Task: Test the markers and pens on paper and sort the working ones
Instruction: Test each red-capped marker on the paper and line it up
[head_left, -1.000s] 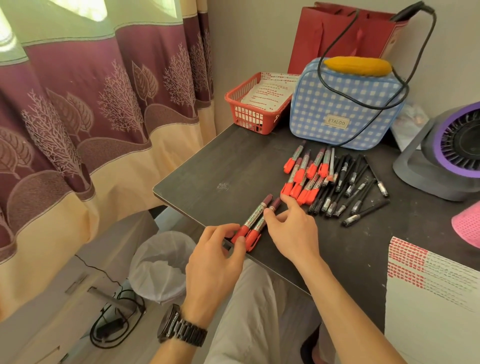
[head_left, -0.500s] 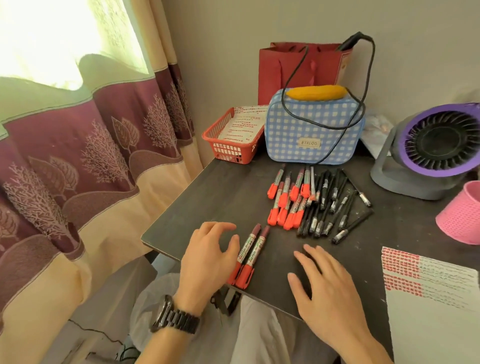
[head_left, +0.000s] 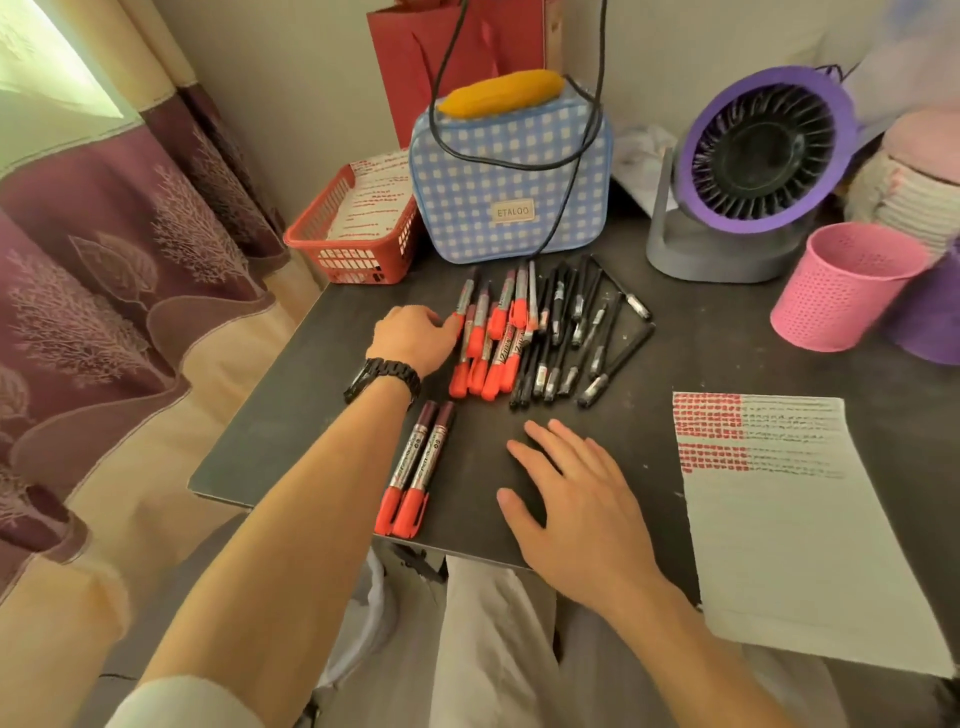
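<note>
Reaching forward over the table (head_left: 301, 415), the left arm is stretched almost straight, with a black watch (head_left: 384, 374) on the wrist. The left hand (head_left: 415, 338) lies knuckles-up against the left side of the heap of red markers (head_left: 493, 338). Its fingers bend down where they meet the nearest marker, but the back of the hand hides them, so I cannot tell whether they grip it or only touch it. The right hand (head_left: 576, 499) rests palm-down on the table near the front edge, fingers straight and spread, holding nothing. Between the two arms a pair of red markers (head_left: 410, 467) lies side by side, caps toward the person. Black pens (head_left: 576, 332) lie just right of the red heap. The paper (head_left: 779, 519), with rows of red and black marks across its top, lies right of the right hand.
</note>
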